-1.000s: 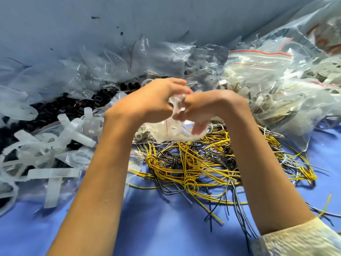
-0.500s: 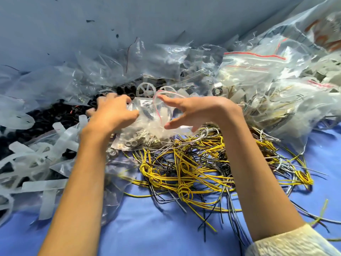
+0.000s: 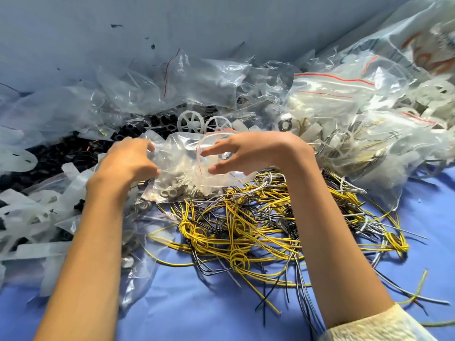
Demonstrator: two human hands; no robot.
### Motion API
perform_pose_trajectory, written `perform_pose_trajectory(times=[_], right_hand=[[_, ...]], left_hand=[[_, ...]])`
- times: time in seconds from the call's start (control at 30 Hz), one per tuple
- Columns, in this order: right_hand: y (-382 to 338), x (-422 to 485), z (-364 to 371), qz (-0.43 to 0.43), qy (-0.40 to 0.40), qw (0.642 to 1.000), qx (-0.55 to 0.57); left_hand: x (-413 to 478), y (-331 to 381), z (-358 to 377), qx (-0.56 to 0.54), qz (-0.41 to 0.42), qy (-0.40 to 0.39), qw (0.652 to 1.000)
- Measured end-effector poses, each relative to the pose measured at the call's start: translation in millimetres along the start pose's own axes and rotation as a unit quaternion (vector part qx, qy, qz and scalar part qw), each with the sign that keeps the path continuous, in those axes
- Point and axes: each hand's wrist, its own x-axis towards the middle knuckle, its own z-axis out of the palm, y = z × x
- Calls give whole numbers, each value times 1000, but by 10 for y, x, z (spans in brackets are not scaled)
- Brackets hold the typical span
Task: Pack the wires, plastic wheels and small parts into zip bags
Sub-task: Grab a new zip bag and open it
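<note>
Nearest the camera, one pale sleeve (image 3: 374, 326) covers the right forearm; the left forearm is bare. Both arms reach forward over a blue cloth (image 3: 197, 313). One loose tangle of wires (image 3: 246, 232), yellow, black and grey, lies on the cloth between and beyond the forearms, with several yellow strands knotted into loops.

Past the wires, the two hands meet at a single clear zip bag (image 3: 182, 156), which rests on the far edge of the tangle. The left hand (image 3: 128, 163) grips the bag's left side with its fingers curled into the plastic. The right hand (image 3: 253, 151) is spread wide, wrist arched, thumb and forefinger held apart at the bag's red-lined mouth and pinching nothing. Small parts (image 3: 170, 191), white and metal, sit in the bag's lower end; they are too many and too blurred to count.

Just behind the bag lie two white spoked wheels (image 3: 190, 123), side by side. To the left is a heap of black parts (image 3: 61, 153). At the far right are at least two filled bags (image 3: 332, 94), and crumpled empty ones lie against the wall (image 3: 221, 25).
</note>
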Motion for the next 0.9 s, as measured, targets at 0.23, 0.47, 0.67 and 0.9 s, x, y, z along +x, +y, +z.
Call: perform_pose_trajectory(times=[0.23,0.47,0.67,0.9], right_hand=[[48,-5,-31,-7,16,1000,-1],[14,34,-7,-20,-2,999,-49],[40,89,16,-9,-2,999,-44],[112,163,-35,-8,-3,999,-51]], left_hand=[[60,-99,-27,2,-18,-47,999],[-18,-265,-76,-40,-50,-62,996],[87,-237,55,-43,-40,-98,993],[120,-303,95,-91,-58,-127,986]])
